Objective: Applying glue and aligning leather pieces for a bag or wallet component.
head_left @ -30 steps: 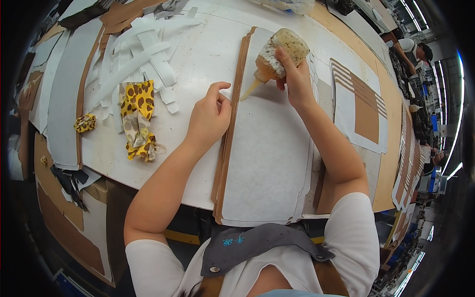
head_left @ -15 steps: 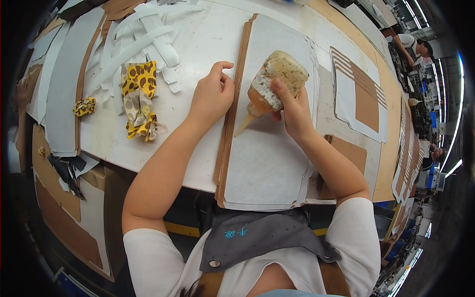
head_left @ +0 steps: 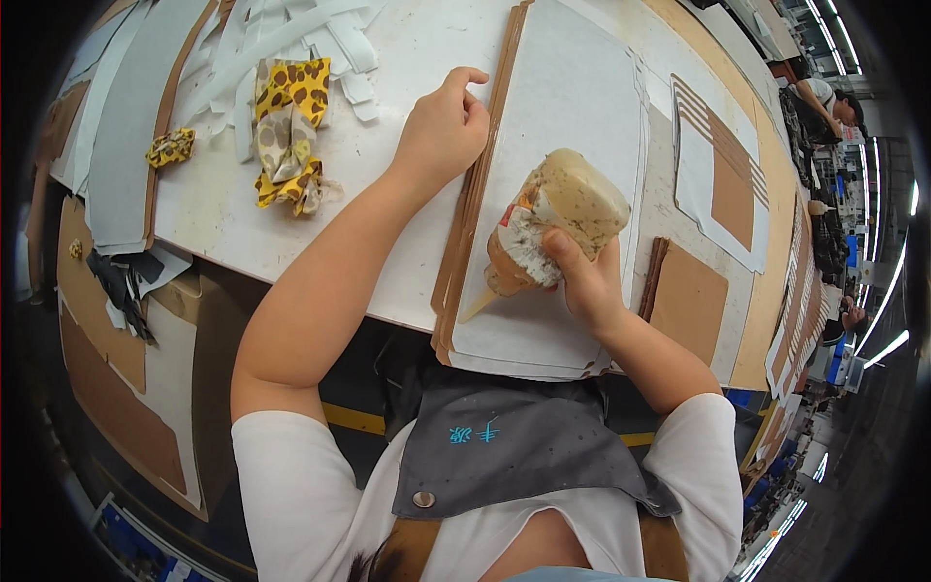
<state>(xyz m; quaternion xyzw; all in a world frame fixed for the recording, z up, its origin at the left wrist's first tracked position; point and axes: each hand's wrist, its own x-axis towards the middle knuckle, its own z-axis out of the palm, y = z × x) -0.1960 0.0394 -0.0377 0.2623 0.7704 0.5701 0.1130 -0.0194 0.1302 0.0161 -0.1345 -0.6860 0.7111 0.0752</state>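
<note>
Broadly, a white worktable (head_left: pixel 407 242) fills the upper view, its near edge curving across the middle. On it lies a stack of white sheets (head_left: pixel 572 145) with a brown cardboard strip (head_left: pixel 475 194) running along the stack's left edge, from the far end down to the table's near edge. To the right sit a square brown board (head_left: pixel 687 303) and a white sheet with a brown panel (head_left: pixel 722 184). Far left: grey sheets (head_left: pixel 121 145), white paper strips (head_left: pixel 281 39), a yellow leopard-print cloth (head_left: pixel 286 131).

Left hand (head_left: pixel 441 131): fingers loosely curled, fingertips pressing on the cardboard strip, holding nothing.

Right hand (head_left: pixel 587 281): fingers wrapped round a squeeze glue bottle (head_left: pixel 553 228), tilted, its pale nozzle (head_left: pixel 477 308) pointing down-left and touching the white sheet just beside the strip, near the stack's lower end.
</note>
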